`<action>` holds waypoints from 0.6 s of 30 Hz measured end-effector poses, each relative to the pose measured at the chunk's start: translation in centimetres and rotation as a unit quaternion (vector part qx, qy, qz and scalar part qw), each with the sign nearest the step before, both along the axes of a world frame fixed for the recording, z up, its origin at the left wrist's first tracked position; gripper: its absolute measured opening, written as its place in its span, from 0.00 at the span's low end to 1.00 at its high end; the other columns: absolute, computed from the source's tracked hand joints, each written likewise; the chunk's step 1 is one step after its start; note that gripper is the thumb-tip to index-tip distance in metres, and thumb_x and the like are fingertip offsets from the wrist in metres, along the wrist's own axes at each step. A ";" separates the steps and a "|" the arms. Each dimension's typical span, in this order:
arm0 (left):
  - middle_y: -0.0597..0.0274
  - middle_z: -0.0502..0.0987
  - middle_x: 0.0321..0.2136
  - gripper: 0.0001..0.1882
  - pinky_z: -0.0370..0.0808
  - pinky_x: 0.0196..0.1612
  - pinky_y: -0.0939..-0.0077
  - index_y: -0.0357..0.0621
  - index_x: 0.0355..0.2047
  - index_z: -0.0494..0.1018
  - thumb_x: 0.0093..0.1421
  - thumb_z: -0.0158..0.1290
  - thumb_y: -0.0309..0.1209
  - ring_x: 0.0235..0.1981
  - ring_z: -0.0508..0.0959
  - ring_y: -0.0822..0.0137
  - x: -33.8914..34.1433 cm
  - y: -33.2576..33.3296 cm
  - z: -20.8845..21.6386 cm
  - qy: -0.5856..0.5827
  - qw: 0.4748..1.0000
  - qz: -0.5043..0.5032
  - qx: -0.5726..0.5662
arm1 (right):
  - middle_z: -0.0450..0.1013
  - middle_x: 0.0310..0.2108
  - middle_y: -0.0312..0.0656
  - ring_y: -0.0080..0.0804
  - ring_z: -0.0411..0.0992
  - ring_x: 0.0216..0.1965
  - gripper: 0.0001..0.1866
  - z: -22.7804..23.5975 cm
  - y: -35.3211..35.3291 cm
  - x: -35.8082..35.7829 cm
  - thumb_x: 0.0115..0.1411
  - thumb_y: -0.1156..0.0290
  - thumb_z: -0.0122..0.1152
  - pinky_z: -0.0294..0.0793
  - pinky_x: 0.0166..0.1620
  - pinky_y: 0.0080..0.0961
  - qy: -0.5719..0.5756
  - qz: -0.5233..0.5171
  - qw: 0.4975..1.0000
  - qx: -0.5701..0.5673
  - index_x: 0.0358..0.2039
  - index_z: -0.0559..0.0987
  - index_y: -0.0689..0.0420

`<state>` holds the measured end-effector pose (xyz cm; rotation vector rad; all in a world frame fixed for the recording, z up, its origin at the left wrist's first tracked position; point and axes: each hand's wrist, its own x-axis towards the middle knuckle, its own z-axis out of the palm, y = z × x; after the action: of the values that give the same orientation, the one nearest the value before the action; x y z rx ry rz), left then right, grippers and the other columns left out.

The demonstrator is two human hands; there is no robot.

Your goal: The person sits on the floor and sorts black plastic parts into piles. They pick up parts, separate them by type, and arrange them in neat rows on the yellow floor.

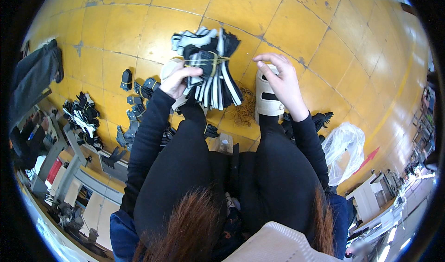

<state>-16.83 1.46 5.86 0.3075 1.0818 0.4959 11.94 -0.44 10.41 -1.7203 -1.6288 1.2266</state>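
Observation:
My left hand point(175, 80) is closed on a bundle of black and white fabric strips point(214, 79), its thumb lying over the near-left side. A yellowish rubber band point(214, 63) runs round the middle of the bundle, and the strip ends fan out toward me. Behind it, more white and black strips point(194, 38) stick out; whether they belong to the same bundle I cannot tell. My right hand point(283, 79) is open above my white right shoe point(270, 105), apart from the bundle, with the thumb spread from the fingers and nothing visible in it.
Loose rubber bands point(243, 109) lie in a heap between my feet. Several dark bundles point(135, 108) and a black-and-white pile point(82, 113) rest on the yellow tiled floor to the left. On the right are more dark strips point(322, 119) and a clear plastic bag point(344, 151).

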 end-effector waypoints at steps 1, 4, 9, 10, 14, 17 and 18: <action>0.58 0.77 0.38 0.18 0.73 0.43 0.77 0.35 0.42 0.71 0.49 0.58 0.22 0.36 0.78 0.71 -1.5 -0.9 -1.7 0.003 0.998 0.067 0.006 | 0.76 0.34 0.39 0.33 0.73 0.40 0.08 -0.4 -0.3 0.1 0.60 0.68 0.53 0.63 0.53 0.35 0.049 -0.030 0.997 -0.054 0.36 0.78 0.57; 0.59 0.76 0.42 0.19 0.71 0.50 0.69 0.39 0.47 0.69 0.55 0.55 0.27 0.42 0.76 0.67 -4.1 -2.3 -2.8 -0.052 0.984 0.168 -0.019 | 0.76 0.32 0.44 0.38 0.75 0.34 0.09 -3.3 -2.5 0.8 0.56 0.71 0.56 0.72 0.41 0.25 0.023 0.028 0.996 -0.080 0.36 0.77 0.60; 0.56 0.75 0.45 0.23 0.69 0.54 0.65 0.35 0.50 0.66 0.53 0.57 0.26 0.47 0.74 0.63 -6.7 -3.5 -3.0 -0.084 0.987 0.137 0.000 | 0.73 0.28 0.41 0.37 0.72 0.35 0.06 -10.1 -6.2 -0.8 0.50 0.71 0.58 0.69 0.40 0.32 -0.172 0.256 0.950 0.050 0.30 0.77 0.56; 0.56 0.75 0.45 0.25 0.69 0.54 0.66 0.35 0.50 0.66 0.51 0.57 0.23 0.46 0.75 0.63 -6.4 -3.8 -2.7 -0.058 0.986 0.158 0.012 | 0.72 0.28 0.39 0.35 0.71 0.35 0.03 -11.0 -6.8 -1.5 0.51 0.70 0.56 0.67 0.40 0.31 -0.213 0.284 0.931 0.088 0.26 0.76 0.54; 0.57 0.76 0.44 0.29 0.69 0.54 0.61 0.39 0.50 0.69 0.46 0.63 0.27 0.47 0.75 0.59 -8.0 -6.0 -3.4 -0.170 0.963 0.210 0.018 | 0.70 0.28 0.36 0.32 0.69 0.36 0.03 -13.2 -7.7 -2.6 0.51 0.71 0.53 0.65 0.40 0.29 -0.259 0.344 0.893 0.129 0.26 0.76 0.52; 0.57 0.74 0.47 0.33 0.68 0.55 0.59 0.41 0.51 0.68 0.42 0.66 0.28 0.50 0.73 0.57 -9.7 -6.9 -4.0 -0.231 0.946 0.226 -0.014 | 0.70 0.28 0.36 0.31 0.69 0.36 0.04 -12.7 -7.3 -2.6 0.51 0.71 0.53 0.65 0.40 0.29 -0.215 0.341 0.907 0.121 0.28 0.75 0.52; 0.56 0.73 0.49 0.38 0.66 0.56 0.59 0.39 0.53 0.66 0.40 0.67 0.27 0.51 0.72 0.56 -11.0 -7.4 -4.6 -0.255 0.937 0.236 -0.026 | 0.69 0.28 0.36 0.31 0.69 0.36 0.04 -12.1 -7.1 -3.0 0.51 0.71 0.52 0.65 0.40 0.29 -0.191 0.322 0.920 0.118 0.28 0.75 0.52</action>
<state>-27.86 -5.99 1.30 -0.1375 0.6486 0.9160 8.94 -7.54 -1.70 -1.3638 -2.6020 0.9152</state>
